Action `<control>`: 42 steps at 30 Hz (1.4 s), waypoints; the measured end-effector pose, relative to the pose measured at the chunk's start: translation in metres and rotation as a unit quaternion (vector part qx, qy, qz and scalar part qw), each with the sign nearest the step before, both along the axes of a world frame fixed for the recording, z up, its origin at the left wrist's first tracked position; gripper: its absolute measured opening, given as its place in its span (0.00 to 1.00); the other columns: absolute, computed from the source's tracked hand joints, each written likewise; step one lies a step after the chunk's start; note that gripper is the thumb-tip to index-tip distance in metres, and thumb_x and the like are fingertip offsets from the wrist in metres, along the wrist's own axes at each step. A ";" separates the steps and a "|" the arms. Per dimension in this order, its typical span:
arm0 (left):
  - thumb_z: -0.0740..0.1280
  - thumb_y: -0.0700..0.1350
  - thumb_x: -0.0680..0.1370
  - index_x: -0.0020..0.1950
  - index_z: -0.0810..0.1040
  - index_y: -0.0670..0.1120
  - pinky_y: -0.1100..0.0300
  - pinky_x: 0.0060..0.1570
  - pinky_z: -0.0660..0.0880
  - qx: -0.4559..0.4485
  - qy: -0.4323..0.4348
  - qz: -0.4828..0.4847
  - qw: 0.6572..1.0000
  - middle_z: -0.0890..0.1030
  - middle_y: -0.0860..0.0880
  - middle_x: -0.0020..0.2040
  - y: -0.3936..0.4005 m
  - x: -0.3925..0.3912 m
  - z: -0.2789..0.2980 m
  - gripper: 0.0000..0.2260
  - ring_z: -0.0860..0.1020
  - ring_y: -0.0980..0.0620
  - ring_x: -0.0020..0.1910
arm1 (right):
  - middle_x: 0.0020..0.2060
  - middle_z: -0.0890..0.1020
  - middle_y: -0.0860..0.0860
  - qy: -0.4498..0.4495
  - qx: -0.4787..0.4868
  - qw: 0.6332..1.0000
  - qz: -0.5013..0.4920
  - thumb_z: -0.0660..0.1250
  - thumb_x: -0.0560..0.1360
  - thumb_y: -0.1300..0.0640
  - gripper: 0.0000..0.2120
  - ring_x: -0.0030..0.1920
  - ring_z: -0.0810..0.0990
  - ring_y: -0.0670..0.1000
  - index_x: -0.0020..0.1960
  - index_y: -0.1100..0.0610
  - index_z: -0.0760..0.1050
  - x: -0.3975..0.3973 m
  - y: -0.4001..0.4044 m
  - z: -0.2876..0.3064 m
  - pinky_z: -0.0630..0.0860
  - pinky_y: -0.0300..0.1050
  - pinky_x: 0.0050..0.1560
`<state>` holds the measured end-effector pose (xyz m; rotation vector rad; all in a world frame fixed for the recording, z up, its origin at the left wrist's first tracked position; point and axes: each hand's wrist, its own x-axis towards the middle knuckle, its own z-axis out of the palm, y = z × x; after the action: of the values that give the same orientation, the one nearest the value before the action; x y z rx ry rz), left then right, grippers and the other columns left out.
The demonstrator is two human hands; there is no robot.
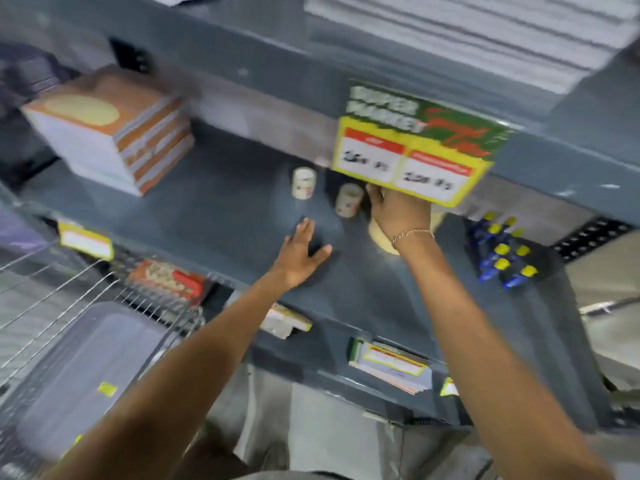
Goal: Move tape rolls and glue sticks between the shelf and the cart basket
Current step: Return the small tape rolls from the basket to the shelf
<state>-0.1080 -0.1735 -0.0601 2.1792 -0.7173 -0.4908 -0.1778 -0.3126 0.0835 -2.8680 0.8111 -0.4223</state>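
Observation:
Two small cream tape rolls stand on the dark grey shelf (225, 209): one (303, 183) further back, another (348, 199) just left of my right hand (394, 211). My right hand reaches deep onto the shelf under a hanging price sign; its fingers are partly hidden, and a larger tan roll (379, 237) lies beneath the wrist. My left hand (299, 252) hovers flat over the shelf with fingers spread, holding nothing. Blue glue sticks with yellow caps (502, 251) stand grouped at the right. The wire cart basket (86, 306) is at lower left.
A stack of orange-and-white paper packs (114, 129) sits on the shelf's left. A green and yellow price sign (415, 147) hangs from the shelf above. A grey plastic container (86, 368) lies in the cart. Boxes and price tags line the lower shelf.

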 end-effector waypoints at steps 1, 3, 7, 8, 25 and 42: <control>0.62 0.47 0.80 0.73 0.63 0.44 0.58 0.74 0.55 -0.088 -0.006 0.045 0.995 0.64 0.45 0.75 0.025 0.007 0.004 0.23 0.60 0.48 0.75 | 0.64 0.76 0.60 -0.026 -0.013 0.999 0.044 0.60 0.78 0.53 0.17 0.65 0.73 0.61 0.63 0.58 0.75 0.012 0.025 -0.007 0.67 0.50 0.64; 0.62 0.40 0.78 0.63 0.75 0.44 0.61 0.65 0.66 -0.172 -0.105 0.184 0.962 0.78 0.43 0.63 0.089 0.020 0.002 0.14 0.74 0.47 0.63 | 0.56 0.79 0.60 -0.050 0.014 0.986 0.161 0.62 0.76 0.56 0.12 0.57 0.77 0.61 0.55 0.58 0.78 0.037 0.086 -0.026 0.69 0.49 0.58; 0.62 0.40 0.77 0.55 0.77 0.43 0.52 0.58 0.70 -0.132 -0.138 0.465 0.865 0.77 0.41 0.52 0.234 0.039 -0.043 0.09 0.74 0.45 0.54 | 0.55 0.78 0.56 0.072 0.128 0.940 0.309 0.62 0.76 0.59 0.10 0.56 0.76 0.58 0.53 0.59 0.79 0.079 0.206 -0.089 0.71 0.49 0.61; 0.62 0.41 0.77 0.55 0.77 0.43 0.50 0.58 0.70 -0.093 -0.105 0.524 0.840 0.76 0.40 0.53 0.270 0.038 -0.061 0.09 0.74 0.43 0.55 | 0.55 0.78 0.57 0.113 0.127 0.929 0.329 0.61 0.76 0.60 0.10 0.57 0.75 0.58 0.53 0.59 0.79 0.089 0.233 -0.106 0.70 0.49 0.61; 0.67 0.51 0.72 0.71 0.61 0.45 0.47 0.57 0.72 0.230 0.197 0.253 0.919 0.68 0.42 0.68 0.354 -0.009 -0.270 0.30 0.72 0.39 0.62 | 0.72 0.65 0.60 0.542 0.023 0.756 0.367 0.51 0.83 0.58 0.18 0.71 0.66 0.59 0.71 0.61 0.65 0.132 0.420 -0.373 0.64 0.48 0.69; 0.70 0.39 0.69 0.59 0.70 0.37 0.47 0.58 0.69 0.183 0.204 0.434 0.858 0.71 0.36 0.59 0.377 0.015 -0.268 0.20 0.71 0.35 0.56 | 0.67 0.67 0.65 0.566 0.009 0.733 0.378 0.58 0.79 0.63 0.21 0.65 0.72 0.66 0.71 0.58 0.63 0.165 0.433 -0.394 0.72 0.57 0.62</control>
<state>-0.0930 0.2038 -0.3281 2.3385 0.6417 -0.5893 -0.0127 0.1208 -0.3107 -2.8326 -0.3990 1.4943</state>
